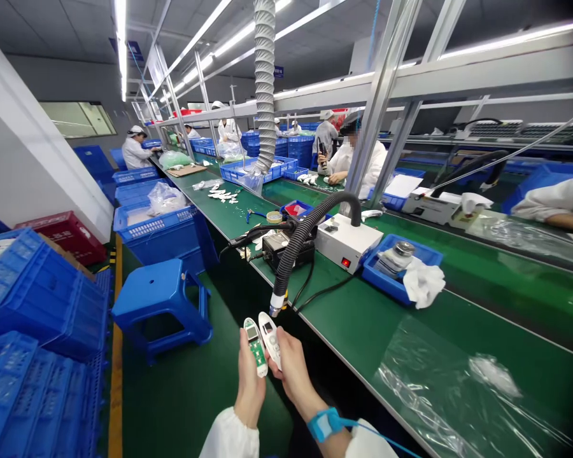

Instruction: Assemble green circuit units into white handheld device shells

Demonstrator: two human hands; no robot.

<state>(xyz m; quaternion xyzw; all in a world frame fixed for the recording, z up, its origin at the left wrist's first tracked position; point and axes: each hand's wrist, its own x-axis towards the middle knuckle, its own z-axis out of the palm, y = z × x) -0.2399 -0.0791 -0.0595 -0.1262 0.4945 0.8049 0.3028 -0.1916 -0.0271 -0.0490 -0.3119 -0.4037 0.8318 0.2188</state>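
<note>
My left hand (249, 389) is closed around a white remote-control half with a green circuit board (254, 348) and a small screen, its inner side facing me. Close beside it, my right hand (293, 369) grips a white remote-control cover (269, 336) with a dark window and buttons. The two pieces are nearly touching and tilted side by side. A blue wrist strap (325, 424) with a cord circles my right wrist. Just above the cover hangs the end of a black corrugated hose (279, 299), apart from the pieces.
The green bench (334, 318) carries a white box with a red switch (348, 238), a blue tray (384, 277) with a metal-topped bottle and white cloth, and clear plastic sheeting (434, 381). A blue stool (155, 296) and stacked blue crates (42, 280) stand left. Several people work farther off.
</note>
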